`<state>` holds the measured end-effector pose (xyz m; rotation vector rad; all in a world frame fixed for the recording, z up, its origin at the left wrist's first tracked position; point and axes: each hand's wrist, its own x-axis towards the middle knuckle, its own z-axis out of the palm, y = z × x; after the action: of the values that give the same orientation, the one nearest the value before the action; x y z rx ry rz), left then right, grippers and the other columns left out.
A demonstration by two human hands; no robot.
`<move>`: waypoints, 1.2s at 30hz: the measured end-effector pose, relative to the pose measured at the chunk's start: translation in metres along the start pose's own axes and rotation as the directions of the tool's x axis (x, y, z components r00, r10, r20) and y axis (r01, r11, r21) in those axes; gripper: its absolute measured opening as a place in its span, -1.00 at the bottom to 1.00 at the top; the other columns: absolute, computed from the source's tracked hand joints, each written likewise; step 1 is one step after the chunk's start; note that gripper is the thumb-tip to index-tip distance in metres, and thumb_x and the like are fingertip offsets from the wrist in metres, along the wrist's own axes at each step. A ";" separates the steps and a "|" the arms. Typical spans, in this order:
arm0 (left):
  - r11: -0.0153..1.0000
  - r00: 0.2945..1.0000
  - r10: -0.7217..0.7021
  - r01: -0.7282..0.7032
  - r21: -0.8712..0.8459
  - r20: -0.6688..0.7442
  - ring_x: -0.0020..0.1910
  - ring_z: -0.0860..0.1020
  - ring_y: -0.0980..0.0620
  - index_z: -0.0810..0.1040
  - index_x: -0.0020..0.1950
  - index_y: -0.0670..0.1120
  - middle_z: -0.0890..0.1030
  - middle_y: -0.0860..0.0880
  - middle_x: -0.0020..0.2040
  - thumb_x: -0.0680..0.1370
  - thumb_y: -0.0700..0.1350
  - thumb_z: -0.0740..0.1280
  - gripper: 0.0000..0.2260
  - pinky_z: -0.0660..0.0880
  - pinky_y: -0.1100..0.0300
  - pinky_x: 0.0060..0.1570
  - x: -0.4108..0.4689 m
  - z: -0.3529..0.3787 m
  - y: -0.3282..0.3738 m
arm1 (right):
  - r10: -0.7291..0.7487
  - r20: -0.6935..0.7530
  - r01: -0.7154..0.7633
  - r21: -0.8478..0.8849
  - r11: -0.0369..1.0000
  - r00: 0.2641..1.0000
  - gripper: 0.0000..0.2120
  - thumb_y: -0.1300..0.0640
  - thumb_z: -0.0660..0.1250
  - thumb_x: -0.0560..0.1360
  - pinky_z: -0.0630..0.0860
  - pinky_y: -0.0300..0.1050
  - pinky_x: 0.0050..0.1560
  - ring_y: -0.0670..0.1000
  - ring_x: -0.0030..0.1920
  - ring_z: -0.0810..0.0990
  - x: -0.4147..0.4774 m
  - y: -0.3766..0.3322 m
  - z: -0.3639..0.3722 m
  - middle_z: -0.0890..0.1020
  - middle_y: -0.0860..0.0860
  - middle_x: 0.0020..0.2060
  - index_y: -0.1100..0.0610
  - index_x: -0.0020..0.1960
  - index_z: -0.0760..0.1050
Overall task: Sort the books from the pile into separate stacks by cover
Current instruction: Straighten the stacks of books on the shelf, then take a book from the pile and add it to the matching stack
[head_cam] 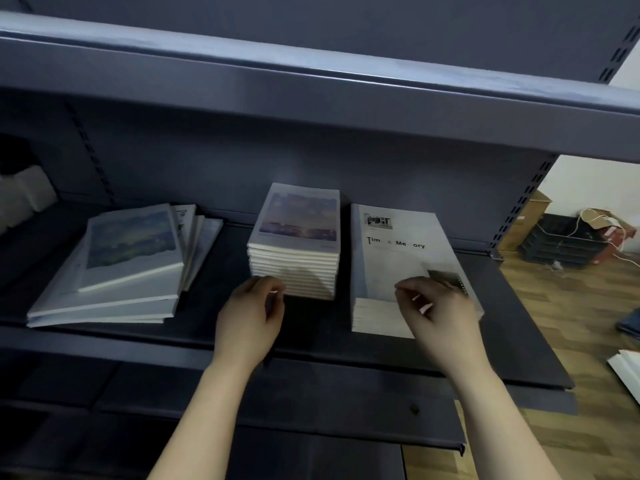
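While my fingers (266, 285) curl loosely, empty, slanted white paperback books (131, 251) lie left. Dark grey metal shelf (311, 329) underneath, wooden floor (571, 323) rightward.

Book stacks (294, 244) on dark shelf (311, 329)

Dark grey metal shelving fills the view: an upper shelf (311, 88) overhead, a middle shelf (311, 327) and a lower shelf (311, 403), with a plain back panel (242, 157) and a slotted upright (519, 209) at the right end. At the middle shelf's far left corner lies a pale, blurred bundle (24, 199). Past the right end is a wooden floor (571, 341) under a white wall (588, 181). On it sit a cardboard box (530, 216), stacked black trays (561, 244), a red box (613, 237) and a looping white cable (588, 216). White sheets (627, 372) lie at the right edge.
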<state>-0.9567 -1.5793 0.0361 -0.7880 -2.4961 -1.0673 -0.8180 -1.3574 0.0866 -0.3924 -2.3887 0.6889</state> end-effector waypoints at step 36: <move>0.722 0.744 -0.633 0.668 0.183 -0.214 0.24 0.36 -0.36 0.34 0.33 -0.27 0.45 -0.34 0.27 0.36 0.24 0.44 -0.23 0.35 -0.13 0.15 0.054 -0.126 -0.176 | -0.057 0.053 0.064 -0.135 0.989 0.997 -0.87 0.03 0.34 0.40 0.41 -0.13 -0.17 0.03 -0.10 0.47 -0.034 -0.048 0.155 0.55 -0.07 -0.14 0.02 -0.10 0.60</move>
<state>-1.0967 -1.7524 0.0475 0.2850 -2.7644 -0.9125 -0.8951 -1.4701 -0.0079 -0.3620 -2.4918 0.5149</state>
